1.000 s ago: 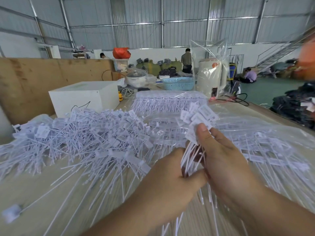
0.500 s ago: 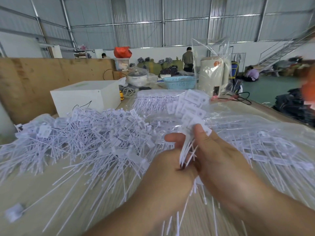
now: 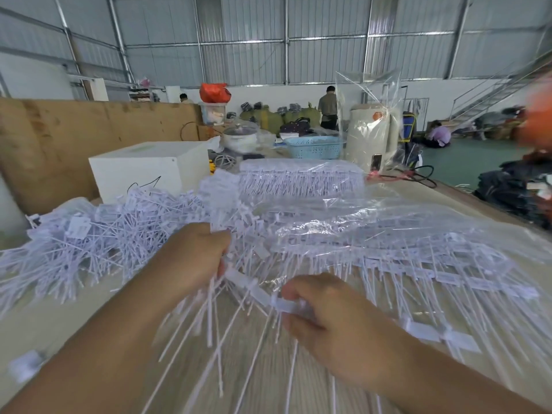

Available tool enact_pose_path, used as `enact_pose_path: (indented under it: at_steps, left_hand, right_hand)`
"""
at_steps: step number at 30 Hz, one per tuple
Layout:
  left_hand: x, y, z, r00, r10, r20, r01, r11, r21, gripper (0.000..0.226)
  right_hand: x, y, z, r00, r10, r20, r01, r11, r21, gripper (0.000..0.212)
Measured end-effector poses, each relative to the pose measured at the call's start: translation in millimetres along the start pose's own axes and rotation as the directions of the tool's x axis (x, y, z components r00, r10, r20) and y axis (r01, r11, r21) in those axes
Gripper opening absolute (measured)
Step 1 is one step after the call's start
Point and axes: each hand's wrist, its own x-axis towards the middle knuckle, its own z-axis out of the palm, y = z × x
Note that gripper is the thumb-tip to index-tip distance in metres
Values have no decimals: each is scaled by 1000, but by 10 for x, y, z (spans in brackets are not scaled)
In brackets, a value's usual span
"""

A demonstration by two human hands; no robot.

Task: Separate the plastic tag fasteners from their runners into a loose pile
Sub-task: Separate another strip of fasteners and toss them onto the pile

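Note:
My left hand grips a bunch of white plastic tag fasteners, their flat heads blurred above my fist and their thin stems fanning out below it. My right hand pinches a white runner strip that stretches between both hands. A big loose pile of separated fasteners lies on the wooden table to the left. Fasteners joined to their runners lie on the right, partly under a clear plastic bag.
A white box stands behind the loose pile. A sealed pack of fasteners lies at the back centre. Behind it are a blue basket, a bagged beige appliance and a black cable. One stray fastener lies at the near left.
My hands, pressed together around one raised bunch before, have pulled apart. The left carried the bunch up and left; the right dropped down and right with the runner.

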Motion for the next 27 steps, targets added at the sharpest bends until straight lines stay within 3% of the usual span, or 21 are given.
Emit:
enact_pose_path:
  at_steps: [3, 6, 11, 16, 19, 23, 27]
  left_hand:
    - [132, -140, -147, 988, 74, -133, -25, 942, 334, 31]
    - [179, -191, -240, 965, 93, -247, 35, 883, 469, 27]
    - [127, -201, -46, 995, 54, -88, 17, 756, 655, 28]
    - [103, -148, -10, 959, 190, -208, -18, 779, 627, 56]
    - [78, -154, 5, 947, 280, -156, -145, 808, 571, 43]
    - [106, -196, 27, 965, 263, -20, -192, 754, 628, 21]
    - [165, -251, 20, 947, 320, -36, -251, 803, 540, 30]
  right_hand:
    - [0, 14, -25, 999, 17, 30, -15, 998, -64, 13]
    - [-2, 51, -28, 998, 45, 50, -40, 994, -103, 14]
    - [-8, 103, 22, 995, 76, 57, -62, 975, -213, 18]
    - [10, 109, -75, 999, 43, 21, -36, 967, -252, 16]
    - [14, 147, -261, 997, 14, -72, -32, 965, -259, 10]
    - [-6, 230, -490, 993, 36, -110, -61, 971, -230, 9]
    - [-20, 291, -549, 991, 118, -66, -130, 965, -229, 12]
